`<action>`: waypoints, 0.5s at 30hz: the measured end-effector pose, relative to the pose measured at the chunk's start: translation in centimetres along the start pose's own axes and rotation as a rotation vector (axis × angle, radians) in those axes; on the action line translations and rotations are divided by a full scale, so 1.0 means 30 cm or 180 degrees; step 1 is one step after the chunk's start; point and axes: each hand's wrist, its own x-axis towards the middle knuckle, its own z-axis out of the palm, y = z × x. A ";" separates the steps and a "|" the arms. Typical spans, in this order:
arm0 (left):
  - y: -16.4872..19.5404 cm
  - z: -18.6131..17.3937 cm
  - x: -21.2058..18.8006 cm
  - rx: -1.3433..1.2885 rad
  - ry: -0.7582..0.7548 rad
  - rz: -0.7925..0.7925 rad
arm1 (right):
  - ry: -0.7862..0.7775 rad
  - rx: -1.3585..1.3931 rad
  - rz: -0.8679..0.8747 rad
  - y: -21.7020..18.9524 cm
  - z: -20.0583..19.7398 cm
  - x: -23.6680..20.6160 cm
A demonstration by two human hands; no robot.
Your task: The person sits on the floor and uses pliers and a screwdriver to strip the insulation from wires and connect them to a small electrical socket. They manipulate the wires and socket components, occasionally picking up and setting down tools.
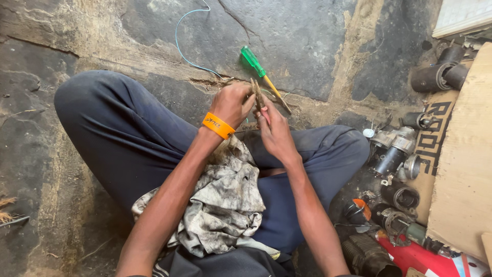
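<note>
Screwdriver (260,70): green handle, yellow shank. Wristband (218,125): orange w/ dark print. Trousers (128,133): navy, plain. Rag (220,202): off-white, grey-black stains. Wire (180,43): light blue. Floor (297,36): dark grey, tan patches. Cardboard (464,169): brown.

A screwdriver (259,72) lies beyond the hands; motor parts (394,154), seemingly, lie right.

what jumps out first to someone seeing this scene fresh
Both hands, left and right, meet at centre over a small metal tool, an orange wristband on the left wrist. A green screwdriver lies on the stone floor just beyond, with greasy motor parts piled at right.
</note>
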 end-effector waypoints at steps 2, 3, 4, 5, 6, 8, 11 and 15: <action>-0.002 0.001 -0.004 0.0048 -0.0085 0.0043 | 0.0009 -0.0031 -0.0087 0.003 0.002 0.000; -0.003 0.000 -0.004 0.0042 -0.0144 0.0027 | 0.0020 -0.0072 -0.0099 0.004 0.001 -0.001; -0.004 -0.001 -0.003 0.0031 -0.0204 0.0013 | 0.0033 -0.0117 -0.0109 0.005 0.000 -0.001; -0.003 -0.003 -0.002 -0.0018 -0.0124 0.0119 | 0.0068 -0.0079 -0.0110 0.006 -0.001 -0.001; -0.002 -0.005 0.001 -0.0069 -0.0042 0.0230 | 0.0106 -0.0044 -0.0113 0.007 -0.003 0.001; 0.003 -0.013 0.006 -0.0169 0.0056 0.0356 | 0.0145 0.0027 0.0114 0.009 -0.007 0.005; 0.017 -0.027 0.010 -0.0257 0.0078 0.0338 | 0.0103 0.0249 0.0555 0.016 -0.012 0.010; 0.039 -0.043 0.006 -0.0307 0.0013 0.0213 | -0.0028 0.0625 0.0461 0.023 -0.010 0.006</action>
